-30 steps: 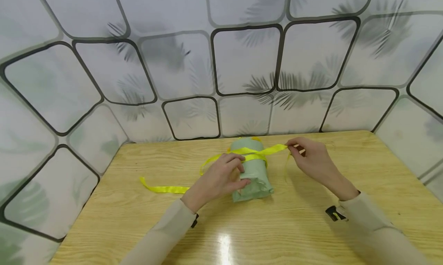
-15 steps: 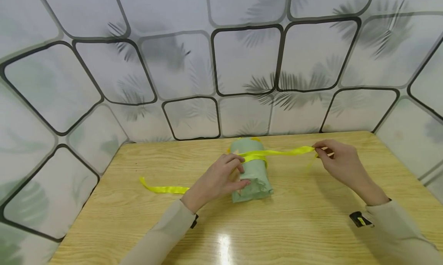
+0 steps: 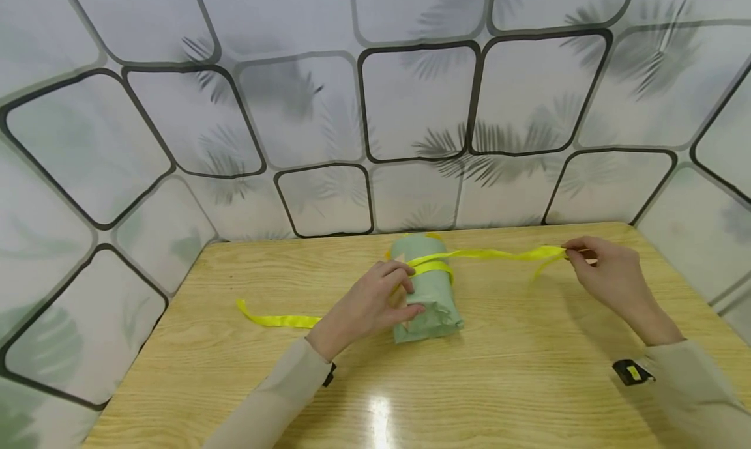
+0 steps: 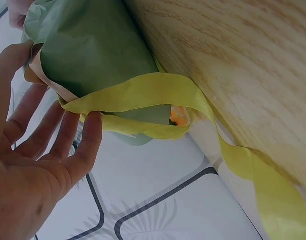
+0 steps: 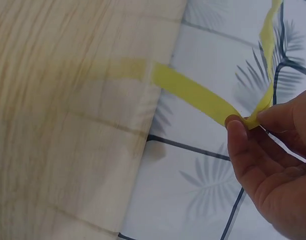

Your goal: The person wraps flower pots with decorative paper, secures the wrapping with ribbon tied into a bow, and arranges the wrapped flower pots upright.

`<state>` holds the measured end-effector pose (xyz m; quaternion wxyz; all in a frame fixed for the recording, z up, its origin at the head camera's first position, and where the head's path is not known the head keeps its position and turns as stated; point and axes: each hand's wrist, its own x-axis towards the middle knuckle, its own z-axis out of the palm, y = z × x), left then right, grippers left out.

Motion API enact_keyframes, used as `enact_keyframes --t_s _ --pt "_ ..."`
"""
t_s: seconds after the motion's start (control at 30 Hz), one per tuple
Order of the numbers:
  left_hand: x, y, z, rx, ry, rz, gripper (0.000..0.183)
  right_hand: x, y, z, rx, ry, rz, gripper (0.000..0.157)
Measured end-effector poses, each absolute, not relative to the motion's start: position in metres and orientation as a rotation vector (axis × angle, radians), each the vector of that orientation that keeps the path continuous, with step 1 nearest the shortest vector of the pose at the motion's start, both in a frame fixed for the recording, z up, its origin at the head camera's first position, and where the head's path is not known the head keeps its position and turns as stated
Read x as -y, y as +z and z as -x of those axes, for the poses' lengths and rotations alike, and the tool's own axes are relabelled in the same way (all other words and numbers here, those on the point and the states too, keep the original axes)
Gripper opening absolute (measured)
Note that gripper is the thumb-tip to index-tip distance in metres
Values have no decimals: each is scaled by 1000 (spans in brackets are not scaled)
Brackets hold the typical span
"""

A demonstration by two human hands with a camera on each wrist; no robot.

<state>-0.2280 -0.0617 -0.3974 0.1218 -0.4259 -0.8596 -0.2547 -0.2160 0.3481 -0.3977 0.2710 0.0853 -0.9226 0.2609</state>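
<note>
A bundle wrapped in pale green paper (image 3: 433, 294) lies on the table, with yellow ribbon (image 3: 493, 254) looped round its middle. My left hand (image 3: 372, 299) holds the bundle's left side, its fingertips pressing the ribbon against the paper. In the left wrist view, the thumb sits at the near end of the green wrap (image 4: 98, 55), and an orange and white petal-like bit (image 4: 179, 115) shows through the loop. Out to the right, my right hand (image 3: 610, 276) pinches one ribbon length between thumb and fingers; a short tail (image 5: 193, 95) hangs from that pinch in the right wrist view.
The ribbon's other end (image 3: 287, 321) lies on the wooden table (image 3: 528, 371) to the left, partly behind my left forearm. A patterned backdrop (image 3: 422, 103) rises directly behind the table and along its sides.
My right hand has moved well to the right, drawing the ribbon out longer and straighter from the bundle. My left hand and the bundle have stayed in place.
</note>
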Motion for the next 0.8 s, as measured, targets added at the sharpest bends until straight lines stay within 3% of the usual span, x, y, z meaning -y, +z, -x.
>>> enact_keyframes --t_s 0.53,0.67,0.8 --pt "62 -398 228 2535 -759 1229 27 -366 -399 213 2655 711 -57 27" --pt "62 -398 230 2533 -747 1232 27 -352 -402 217 2733 720 -130 32" --pt "62 -398 230 2519 -752 1246 27 -323 -405 225 2683 713 -367 27"
